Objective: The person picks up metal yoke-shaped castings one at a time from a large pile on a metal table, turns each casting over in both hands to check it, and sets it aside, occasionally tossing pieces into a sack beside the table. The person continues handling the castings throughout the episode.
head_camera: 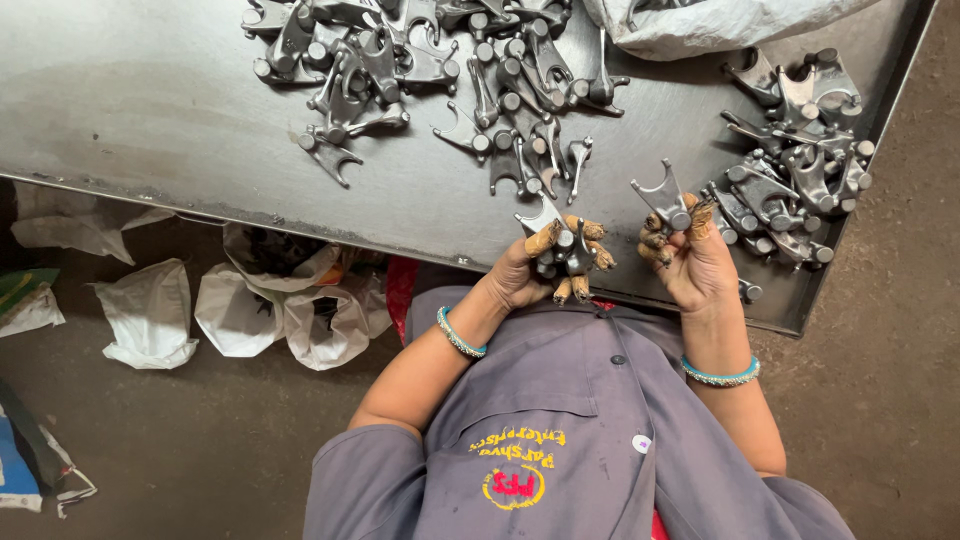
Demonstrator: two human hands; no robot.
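My left hand (540, 268) is shut on a grey forked metal part (556, 236) at the near edge of the steel table (150, 110). My right hand (688, 258) grips another forked metal part (664, 195), its fork end pointing up and away from me. Both hands have taped, stained fingertips and a bracelet at the wrist. A large heap of the same forked parts (440, 60) lies on the table beyond my left hand. A second, smaller heap (795, 170) lies just right of my right hand.
A grey cloth bag (700, 22) sits at the table's far edge between the heaps. Under the table's left side, white plastic bags (240, 310) lie on the brown floor. The table's right edge slants near the second heap.
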